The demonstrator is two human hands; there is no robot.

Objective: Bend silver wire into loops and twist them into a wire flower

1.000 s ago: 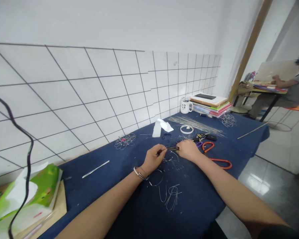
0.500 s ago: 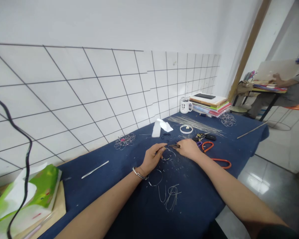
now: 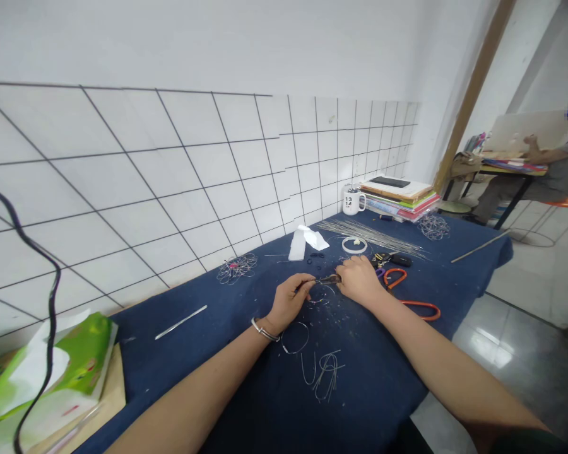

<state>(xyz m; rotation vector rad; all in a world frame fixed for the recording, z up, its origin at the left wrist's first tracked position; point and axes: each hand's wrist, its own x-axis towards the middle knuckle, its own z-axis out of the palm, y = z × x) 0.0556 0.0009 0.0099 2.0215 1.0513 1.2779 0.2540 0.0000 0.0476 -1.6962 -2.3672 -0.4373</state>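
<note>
My right hand (image 3: pixel 358 279) is wrapped round a pair of pliers (image 3: pixel 329 279), whose jaws point left. Opposite it, my left hand (image 3: pixel 291 299) pinches a thin wire loop (image 3: pixel 330 290) between thumb and fingertips, and the pliers' tips meet the wire at those fingertips. The exact grip point is too small to make out. Below my left wrist lies another wire ring (image 3: pixel 295 338), and nearer me a loose bundle of bent wires (image 3: pixel 328 375). Orange-handled scissors (image 3: pixel 395 279) lie beside my right hand, partly hidden by the arm.
A tangled wire coil (image 3: pixel 237 268) lies near the wall. Behind my hands are a white spool ring (image 3: pixel 355 244), long straight wires (image 3: pixel 372 236), a white mug (image 3: pixel 353 200) and stacked books (image 3: pixel 397 197). A green tissue pack (image 3: pixel 76 366) sits left; a person (image 3: pixel 556 167) sits at another table.
The pliers drew slightly away from my left fingertips half a second ago and have come back to the wire there. My right hand has turned a little, knuckles higher.
</note>
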